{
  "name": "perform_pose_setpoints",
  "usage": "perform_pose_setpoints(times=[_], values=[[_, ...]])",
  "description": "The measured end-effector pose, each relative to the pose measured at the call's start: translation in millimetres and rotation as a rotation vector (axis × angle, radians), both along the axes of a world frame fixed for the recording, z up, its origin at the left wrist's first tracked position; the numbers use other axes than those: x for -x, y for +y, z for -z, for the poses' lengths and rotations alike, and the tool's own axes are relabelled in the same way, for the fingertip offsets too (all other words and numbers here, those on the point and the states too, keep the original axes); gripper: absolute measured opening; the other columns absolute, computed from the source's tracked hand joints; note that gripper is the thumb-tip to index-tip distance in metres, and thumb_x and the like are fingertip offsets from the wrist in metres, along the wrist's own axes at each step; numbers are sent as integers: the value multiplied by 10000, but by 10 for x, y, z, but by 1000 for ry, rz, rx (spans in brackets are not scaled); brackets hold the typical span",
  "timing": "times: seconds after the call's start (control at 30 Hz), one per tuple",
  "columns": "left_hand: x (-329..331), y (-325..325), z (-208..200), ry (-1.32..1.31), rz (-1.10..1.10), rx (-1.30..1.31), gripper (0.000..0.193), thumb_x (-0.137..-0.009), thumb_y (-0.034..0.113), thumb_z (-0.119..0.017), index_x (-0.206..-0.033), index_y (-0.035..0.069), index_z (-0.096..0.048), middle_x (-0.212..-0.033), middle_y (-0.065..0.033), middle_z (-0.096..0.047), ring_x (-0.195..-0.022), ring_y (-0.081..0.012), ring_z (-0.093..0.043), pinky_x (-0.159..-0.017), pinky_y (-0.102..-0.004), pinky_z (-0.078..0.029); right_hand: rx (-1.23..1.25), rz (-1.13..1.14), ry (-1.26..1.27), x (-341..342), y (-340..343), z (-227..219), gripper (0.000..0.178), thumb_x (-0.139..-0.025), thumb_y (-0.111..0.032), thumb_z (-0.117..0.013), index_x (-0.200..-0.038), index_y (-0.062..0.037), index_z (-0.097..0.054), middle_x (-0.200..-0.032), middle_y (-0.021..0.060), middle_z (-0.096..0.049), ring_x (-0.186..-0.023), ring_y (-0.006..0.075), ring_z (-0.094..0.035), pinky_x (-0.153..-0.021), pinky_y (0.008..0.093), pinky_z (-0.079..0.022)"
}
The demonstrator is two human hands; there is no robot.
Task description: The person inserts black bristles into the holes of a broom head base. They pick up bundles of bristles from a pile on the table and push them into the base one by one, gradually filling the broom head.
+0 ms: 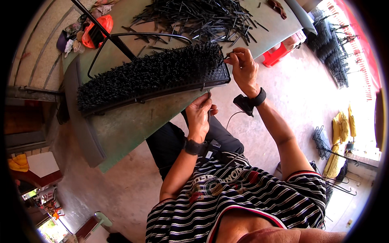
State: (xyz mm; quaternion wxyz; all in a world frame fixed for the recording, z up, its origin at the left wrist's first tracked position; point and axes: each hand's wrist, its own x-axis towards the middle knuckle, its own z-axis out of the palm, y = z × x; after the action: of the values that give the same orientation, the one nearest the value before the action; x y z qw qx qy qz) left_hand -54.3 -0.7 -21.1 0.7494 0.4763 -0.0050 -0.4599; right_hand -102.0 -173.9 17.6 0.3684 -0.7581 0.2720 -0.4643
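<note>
A long black brush (150,75), its perforated frame packed with dense short bristles, lies across the green tabletop (127,131). Bare rows of holes show near its right end. At that end my right hand (244,68) is closed, thumb and fingertips pinching a small dark strip against the brush edge. Just below the near long side, my left hand (199,116) closes on a thin black strip (209,106) that stands upright between thumb and fingers. Loose black strips (198,18) are heaped on the table behind the brush.
A thin black wire loop (152,34) and a dark rod rise behind the brush. An orange-red bag (98,31) lies at the far left. A red stool (276,56) stands past the table's right edge. Dark wire racks (330,48) are stacked on the floor at right.
</note>
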Motion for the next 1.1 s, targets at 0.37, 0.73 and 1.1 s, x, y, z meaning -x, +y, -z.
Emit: perform_pose_setpoints(times=[0.37,0.73,1.1], values=[[-95,14,-69,20,-11,-22,177,-841,38,-602,-1014,24,-637,-798,-29,-609,-630,-140,-589,-530,-270,-491,324,-129,339,8,-97,65,103,-817,-77,-592,-912,-40,-606,-795,134,-608,-678,334,-591,-573,372,-476],[3,-131,-196,-27,60,33,377,-805,15,-647,-1163,26,-530,-894,-41,-618,-729,-95,-583,-622,-230,-469,-565,-392,272,302,217,-178,123,-825,-68,-619,-883,40,-622,-706,56,-651,-528,79,-560,-453,210,-434],[-4,-62,-82,-79,234,-49,340,-827,110,-642,-1151,57,-552,-969,-32,-609,-853,-135,-604,-711,-246,-472,-19,-25,52,80,-99,-24,123,-866,-17,-547,-976,-1,-495,-748,101,-658,-711,166,-681,-566,230,-518]])
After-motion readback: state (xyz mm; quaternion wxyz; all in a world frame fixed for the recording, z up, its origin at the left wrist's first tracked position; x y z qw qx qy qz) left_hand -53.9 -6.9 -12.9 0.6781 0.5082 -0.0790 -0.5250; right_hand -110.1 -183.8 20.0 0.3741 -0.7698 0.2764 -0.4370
